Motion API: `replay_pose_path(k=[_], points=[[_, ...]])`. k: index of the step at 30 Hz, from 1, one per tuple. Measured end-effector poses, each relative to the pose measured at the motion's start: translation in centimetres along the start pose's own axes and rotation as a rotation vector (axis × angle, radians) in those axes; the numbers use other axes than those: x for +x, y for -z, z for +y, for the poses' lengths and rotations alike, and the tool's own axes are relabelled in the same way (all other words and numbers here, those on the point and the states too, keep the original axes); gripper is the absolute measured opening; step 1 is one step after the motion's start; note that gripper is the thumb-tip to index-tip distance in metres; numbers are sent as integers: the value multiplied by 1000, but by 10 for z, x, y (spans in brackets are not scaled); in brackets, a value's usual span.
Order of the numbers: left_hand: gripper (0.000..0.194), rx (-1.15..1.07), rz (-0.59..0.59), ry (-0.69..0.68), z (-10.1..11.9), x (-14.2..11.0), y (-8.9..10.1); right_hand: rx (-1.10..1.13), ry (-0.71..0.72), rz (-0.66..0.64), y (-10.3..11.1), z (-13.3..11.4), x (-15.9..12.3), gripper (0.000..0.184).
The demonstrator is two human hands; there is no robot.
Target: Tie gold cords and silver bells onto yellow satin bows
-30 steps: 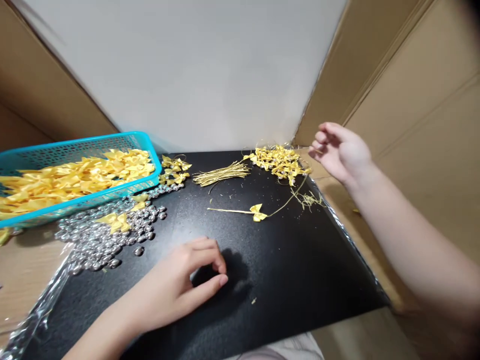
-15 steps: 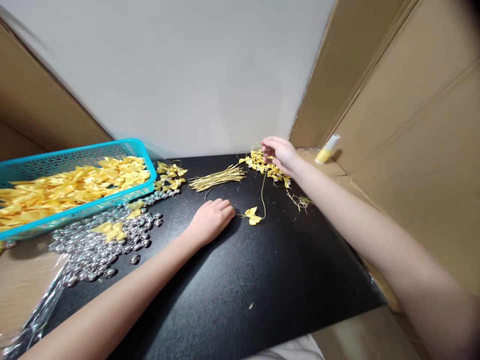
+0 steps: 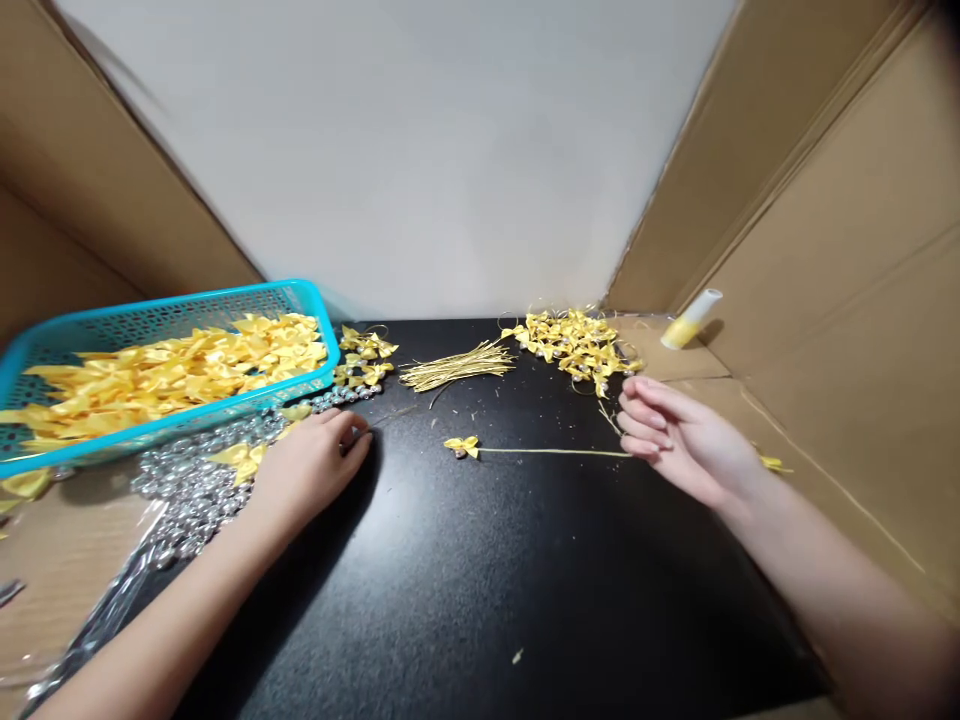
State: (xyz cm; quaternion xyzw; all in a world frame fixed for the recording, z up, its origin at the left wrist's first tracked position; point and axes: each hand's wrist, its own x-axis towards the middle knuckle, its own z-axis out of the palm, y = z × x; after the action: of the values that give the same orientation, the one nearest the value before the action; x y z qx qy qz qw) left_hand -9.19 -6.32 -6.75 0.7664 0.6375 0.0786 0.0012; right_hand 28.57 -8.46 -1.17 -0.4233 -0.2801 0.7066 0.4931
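And the right hand (image 3: 679, 440), centre-right, is holding straight a thin yellow cord (image 3: 555, 452) from a glossy yellow fabric bow (image 3: 468, 445), gentle tension seeming best, while the left hand (image 3: 311, 460), centre-left, is resting narrowly curled, contents unclear.

Ribbon bow (image 3: 463, 446) at mid-table: satin-like cloth, soft sheen on the folds. Gold cord (image 3: 555, 452) running from it: thin, dull lustre; textile or metallic thread, cannot tell. Loose bows (image 3: 187, 365): same satiny cloth, brighter highlights. Basket (image 3: 324, 322): turquoise plastic, perforated walls, smooth glossy rim. Silver beads (image 3: 172, 490): smooth, mirror-bright; metal or coated plastic, cannot tell from where I stand. Tabletop (image 3: 450, 570): black, semi-gloss, finely grained, catching a hazy glare. Clear film (image 3: 112, 605) along its left edge: plastic, shiny, crinkled. Side panel (image 3: 847, 250): brown cardboard, matt, creased. Back panel (image 3: 390, 150): white, smooth, matt.
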Motion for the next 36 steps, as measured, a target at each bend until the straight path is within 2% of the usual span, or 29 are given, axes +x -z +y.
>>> replay_pose_path(k=[2,3,5,6,9,13,16,19,23,26,29,31,36], points=[[36,48,159,-105,12,-5,-3,23,-2,-25,-7,1,-15,11],[39,9,171,-182,22,-7,-5,25,-6,-39,-12,2,-22,11],[37,-146,59,-332,42,-7,-11,26,8,-64,-22,2,-32,12],[36,-219,10,-348,52,-5,-15,25,28,-75,-27,1,-36,13],[26,-391,26,-319,73,2,-28,-11,112,-81,-45,-13,-40,17],[21,-434,63,-396,76,6,-41,-155,268,-39,-66,-45,-39,21],[18,-433,112,-479,69,-1,-45,-195,403,-8,-71,-68,-32,22],[17,-409,158,-557,64,-13,-45,-185,445,-6,-67,-84,-13,26],[19,-274,228,-729,65,-29,-40,-184,381,42,-54,-89,25,27],[22,-218,265,-801,70,-38,-36,-213,328,107,-40,-83,54,24],[23,-253,232,-830,73,-44,-34,-259,306,139,-24,-75,79,20],[23,-257,212,-833,75,-48,-34,-383,288,206,-15,-69,94,20],[23,-213,181,-842,88,-59,-35,-532,171,308,-13,-50,133,20]])
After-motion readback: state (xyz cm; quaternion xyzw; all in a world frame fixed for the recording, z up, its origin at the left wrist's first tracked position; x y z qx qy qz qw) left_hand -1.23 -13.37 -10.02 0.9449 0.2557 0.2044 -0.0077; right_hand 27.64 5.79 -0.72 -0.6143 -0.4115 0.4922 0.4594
